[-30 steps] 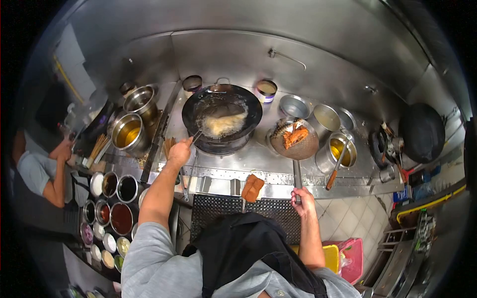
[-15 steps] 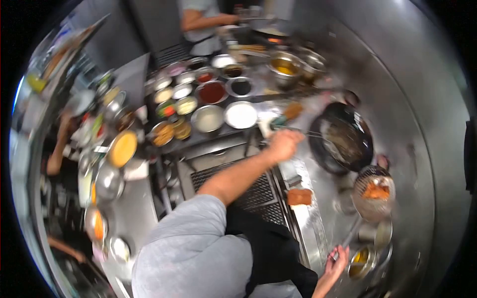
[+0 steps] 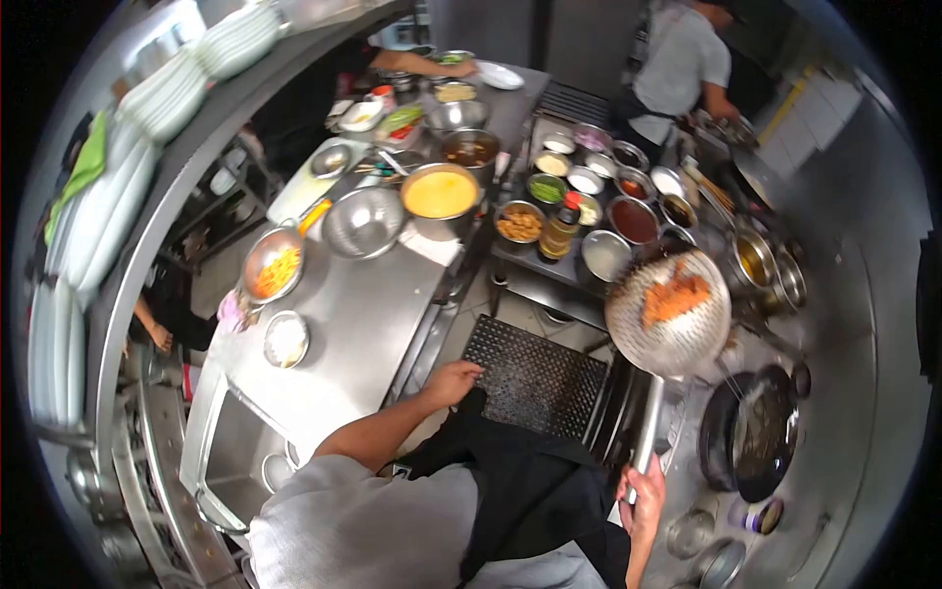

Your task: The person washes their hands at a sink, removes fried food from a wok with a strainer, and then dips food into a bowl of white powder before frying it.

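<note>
Our right hand grips the strainer handle, holding one fried piece above the floor mat's edge, while our left hand, fingers loosely curled, holds nothing beside the counter edge.

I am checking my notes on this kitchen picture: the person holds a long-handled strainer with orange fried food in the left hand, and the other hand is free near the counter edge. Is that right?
Not quite. The head view shows the strainer with the orange fried food held by its long handle in the right hand, not the left. The left hand is the free one, near the counter edge.
</note>
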`<state>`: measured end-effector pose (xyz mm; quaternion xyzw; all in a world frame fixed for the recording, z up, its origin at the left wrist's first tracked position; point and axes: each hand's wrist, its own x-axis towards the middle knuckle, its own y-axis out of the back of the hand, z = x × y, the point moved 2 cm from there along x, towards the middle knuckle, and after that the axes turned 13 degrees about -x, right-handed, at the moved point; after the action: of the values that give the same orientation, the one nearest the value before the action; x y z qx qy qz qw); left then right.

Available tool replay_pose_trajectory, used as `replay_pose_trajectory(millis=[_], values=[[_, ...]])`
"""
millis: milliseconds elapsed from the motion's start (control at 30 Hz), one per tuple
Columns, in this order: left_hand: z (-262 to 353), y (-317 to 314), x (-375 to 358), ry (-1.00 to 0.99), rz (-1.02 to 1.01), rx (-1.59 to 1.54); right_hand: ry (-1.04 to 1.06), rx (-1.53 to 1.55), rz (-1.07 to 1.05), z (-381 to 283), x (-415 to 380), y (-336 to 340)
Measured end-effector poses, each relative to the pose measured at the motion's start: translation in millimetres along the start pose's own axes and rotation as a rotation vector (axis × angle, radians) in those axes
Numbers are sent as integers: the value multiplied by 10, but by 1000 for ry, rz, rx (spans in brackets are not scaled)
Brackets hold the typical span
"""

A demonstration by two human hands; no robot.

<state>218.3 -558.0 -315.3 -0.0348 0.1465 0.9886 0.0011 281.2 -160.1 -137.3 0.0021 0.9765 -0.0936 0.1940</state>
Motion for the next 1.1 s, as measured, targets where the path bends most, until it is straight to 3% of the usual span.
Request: replay_pose_trajectory(millis=[67, 133, 167, 233, 267, 333, 367, 500, 567, 600, 667, 700, 733, 767, 833, 933, 1033, 1100], values=[[-354, 507, -187, 51, 162, -48, -44, -31, -172, -99, 396, -492], [-774, 877, -389, 225, 440, -309, -83, -87, -318, -196, 715, -992], [-782, 1017, -491, 229, 468, -314, -88, -119, -392, -200, 893, -1211], [-785, 1320, -742, 264, 814, -606, -106, -223, -531, -218, 1220, -1657], [-732, 1455, -835, 271, 843, -607, -117, -232, -556, -238, 1357, -1890], [-690, 1687, -1068, 406, 1158, -763, -142, -286, -602, -260, 1583, -2345], [-798, 1791, -1199, 411, 1179, -764, -137, -320, -638, -276, 1690, -2580], [-1556, 2315, -1861, 338, 1675, -548, -85, -474, -696, -186, 2102, -3289], [-1696, 2570, -2130, 460, 1815, -335, 48, -743, -675, -88, 2250, -3532], [-1751, 2678, -2226, 433, 1818, -317, 47, -744, -666, 23, 2336, -3614], [-1804, 2846, -2289, 388, 1784, -363, 441, -1091, -569, 142, 2475, -3749], [-1737, 2918, -2273, 368, 1751, -425, 443, -1095, -554, 48, 2418, -3837], [-1360, 2925, -2148, 423, 1694, -553, 487, -1239, -495, -110, 2289, -3934], [-1397, 3016, -2154, 433, 1575, -554, 528, -1383, -434, -195, 2219, -4001], [-956, 3061, -1974, 513, 1500, -638, 612, -1405, -399, -147, 2287, -4056], [-1085, 3239, -1953, 574, 1356, -669, 872, -1381, -294, -138, 2306, -4125], [-1104, 3278, -1919, 613, 1258, -625, 872, -1364, -246, -189, 2285, -4139], [-1180, 3297, -1926, 514, 1343, -686, 862, -1297, -247, -186, 2281, -4064]])
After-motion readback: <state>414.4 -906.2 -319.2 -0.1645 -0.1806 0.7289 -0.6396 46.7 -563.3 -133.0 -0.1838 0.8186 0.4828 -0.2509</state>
